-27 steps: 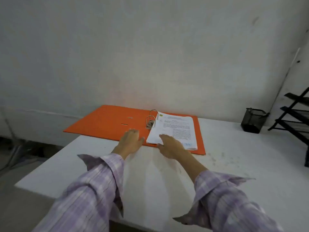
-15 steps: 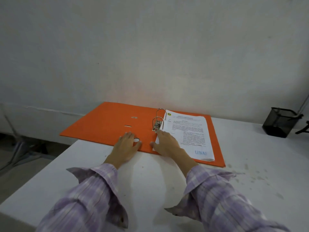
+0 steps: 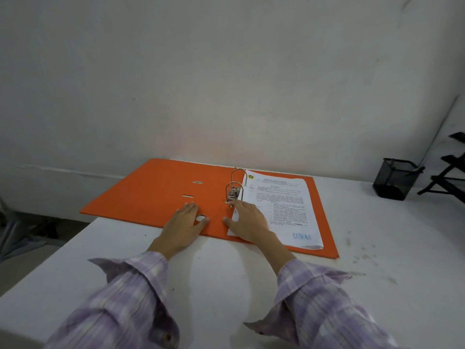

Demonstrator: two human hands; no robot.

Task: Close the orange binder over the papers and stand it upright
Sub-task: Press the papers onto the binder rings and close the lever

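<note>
Orange binder (image 3: 161, 192) open flat mid-frame; left hand (image 3: 185, 224) and right hand (image 3: 249, 221) flat, gripping nothing; risk: papers (image 3: 279, 210) crease if cover closes crooked.

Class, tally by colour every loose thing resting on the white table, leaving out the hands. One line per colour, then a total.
Orange: 1, the open binder
White: 1, the stack of papers on the binder's right half
Black: 1, the mesh holder at the far right
Total: 3
</note>
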